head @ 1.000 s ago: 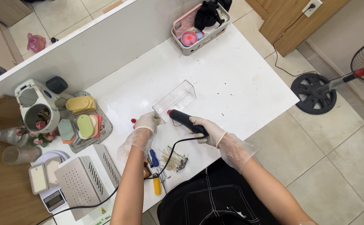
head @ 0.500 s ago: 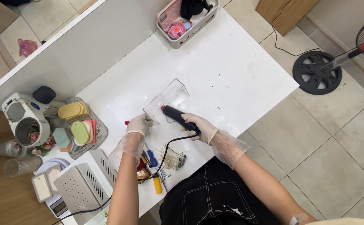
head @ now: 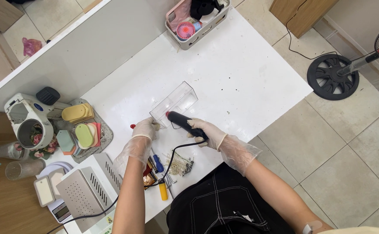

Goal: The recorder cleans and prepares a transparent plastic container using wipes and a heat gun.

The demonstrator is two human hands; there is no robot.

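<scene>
Gloves on both hands, and the work is right at the near end of the clear plastic box lying on its side on the white bench. The right hand has its fingers wrapped tight round a black corded hand tool, its red tip pressed up against the box's near corner. The left hand sits just beside that same corner, fingers curled together and seemingly pinching a small red piece; exactly what they hold is too small to tell.

As for progress, I'd judge this as mid-job: tool and box are in contact, the box looks empty, and nothing finished is set aside that I can see. A bundle of small wired parts lies untouched close to the person's body, so there looks to be more to do.

Around them: a blue-handled screwdriver and a yellow-handled tool rest near the left forearm, with a grey perforated metal unit further left. A tray of coloured oval pieces sits beyond, and a white basket stands at the far edge. The tool's black cord loops between the arms, crossing the wired parts, the one thing likely to snag.
</scene>
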